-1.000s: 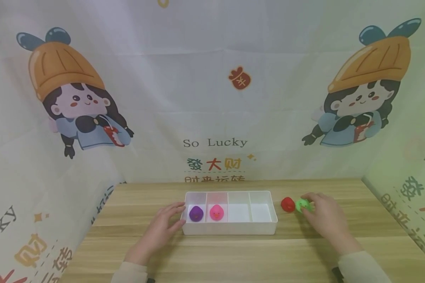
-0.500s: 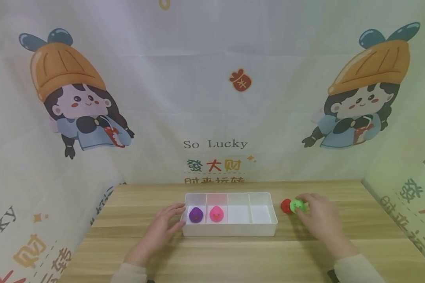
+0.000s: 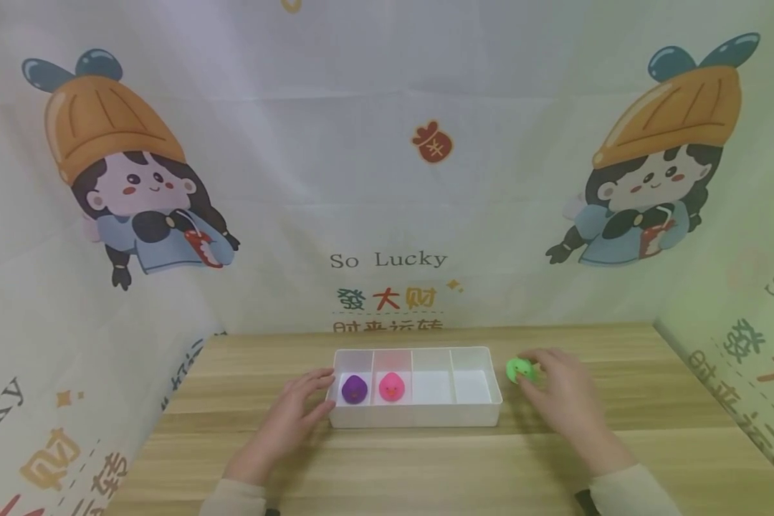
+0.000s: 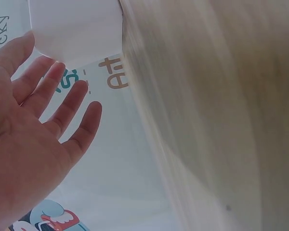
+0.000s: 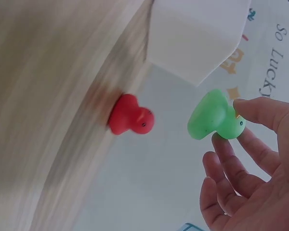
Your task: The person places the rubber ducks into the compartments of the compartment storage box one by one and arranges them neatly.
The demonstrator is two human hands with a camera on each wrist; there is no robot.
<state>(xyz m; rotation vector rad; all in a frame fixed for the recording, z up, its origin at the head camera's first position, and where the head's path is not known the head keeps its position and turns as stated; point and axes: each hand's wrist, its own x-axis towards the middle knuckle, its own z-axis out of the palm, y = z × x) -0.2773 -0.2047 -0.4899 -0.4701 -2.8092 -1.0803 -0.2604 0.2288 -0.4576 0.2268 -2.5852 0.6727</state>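
A green rubber duck (image 5: 215, 116) is pinched by its head between the thumb and fingers of my right hand (image 3: 564, 394), raised off the table. Below it a red rubber duck (image 5: 128, 115) stands on the table, hidden behind the green one in the head view. To their left is a white four-part box (image 3: 419, 416). A purple duck (image 3: 355, 390) sits in its leftmost compartment and a pink duck (image 3: 391, 388) in the one beside it. My left hand (image 3: 297, 405) touches the box's left end with loosely spread, fairly straight fingertips.
The wooden table (image 3: 413, 466) runs back to a printed cloth backdrop (image 3: 387, 179), which also rises at both sides. The two right compartments of the box hold no ducks.
My right hand has lifted the green duck and carried it left, over the red duck, which is now covered in the head view. The left hand stays at the box.
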